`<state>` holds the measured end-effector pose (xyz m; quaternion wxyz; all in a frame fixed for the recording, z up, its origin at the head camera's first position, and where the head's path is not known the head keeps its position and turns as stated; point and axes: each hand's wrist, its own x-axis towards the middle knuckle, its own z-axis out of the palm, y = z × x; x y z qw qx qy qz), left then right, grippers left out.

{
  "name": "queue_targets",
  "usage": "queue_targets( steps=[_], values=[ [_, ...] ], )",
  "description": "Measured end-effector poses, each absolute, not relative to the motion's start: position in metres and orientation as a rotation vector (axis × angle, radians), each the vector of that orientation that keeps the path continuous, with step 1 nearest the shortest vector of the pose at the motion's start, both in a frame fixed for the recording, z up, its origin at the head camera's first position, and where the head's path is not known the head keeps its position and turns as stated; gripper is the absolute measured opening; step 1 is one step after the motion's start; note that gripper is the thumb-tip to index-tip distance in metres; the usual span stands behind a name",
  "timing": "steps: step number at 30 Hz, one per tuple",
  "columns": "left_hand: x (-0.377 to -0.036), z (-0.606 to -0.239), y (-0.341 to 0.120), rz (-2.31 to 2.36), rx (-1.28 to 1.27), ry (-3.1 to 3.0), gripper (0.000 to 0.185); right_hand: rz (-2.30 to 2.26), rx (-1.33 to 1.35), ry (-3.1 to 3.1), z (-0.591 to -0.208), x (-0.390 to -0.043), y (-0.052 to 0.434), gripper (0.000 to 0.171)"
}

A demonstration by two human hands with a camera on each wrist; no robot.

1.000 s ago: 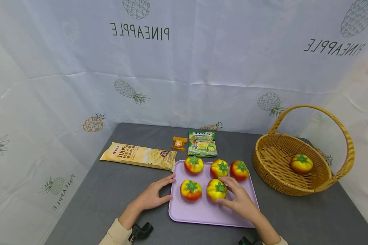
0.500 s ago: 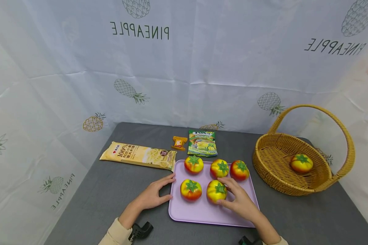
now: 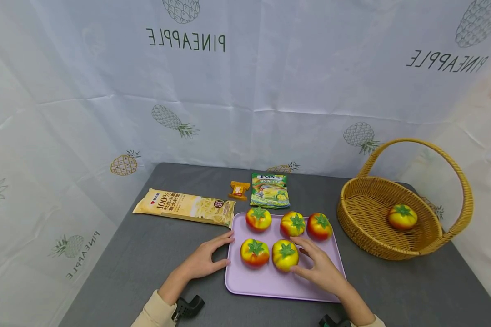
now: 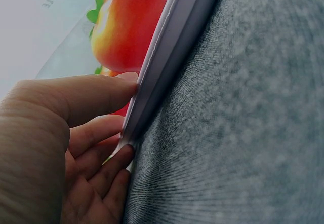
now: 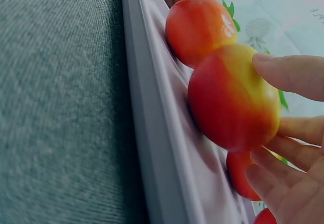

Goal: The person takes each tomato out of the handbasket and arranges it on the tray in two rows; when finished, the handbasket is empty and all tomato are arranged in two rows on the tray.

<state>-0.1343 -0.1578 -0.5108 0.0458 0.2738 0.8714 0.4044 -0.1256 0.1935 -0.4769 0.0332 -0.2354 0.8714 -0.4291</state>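
A lilac tray (image 3: 266, 285) lies on the dark table, bearing several red-and-yellow tomatoes with green leafy tops. At its left edge rests my left hand (image 3: 202, 261), thumb and fingertips against the rim, fingers loosely spread; the left wrist view shows the thumb tip (image 4: 124, 84) right at that rim. My right hand (image 3: 321, 270) is over the tray's right part, beside the front-row tomato (image 3: 284, 261). Its thumb and fingers spread loosely at this tomato's right side. In the right wrist view the thumb tip (image 5: 262, 64) overlaps the tomato, and some fingertips are hidden behind it.
Another front-row tomato (image 3: 255, 261) sits left of it, with three behind. A wicker basket (image 3: 358, 236) with a tall handle stands right, one tomato (image 3: 403, 219) inside. A pasta packet (image 3: 184, 206), small orange-wrapped sweet (image 3: 239, 190) and green candy bag (image 3: 270, 193) lie behind the tray.
The front-row tomato at my right hand has shifted a little left, and its leafy top now faces more upward. Both hands stay almost where they were.
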Motion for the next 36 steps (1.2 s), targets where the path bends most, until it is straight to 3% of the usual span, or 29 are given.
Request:
queue_targets(
  steps=[20, 36],
  values=[
    [-0.134, -0.512, -0.158, 1.223, 0.889, 2.692, 0.055, -1.215, -0.795, 2.829, -0.460, -0.125, 0.205, 0.068],
    [-0.135, -0.512, -0.158, 1.217, 0.906, 2.692, 0.055, -1.240, -0.510, 3.218, -0.413, -0.156, 0.285, 0.063]
  ],
)
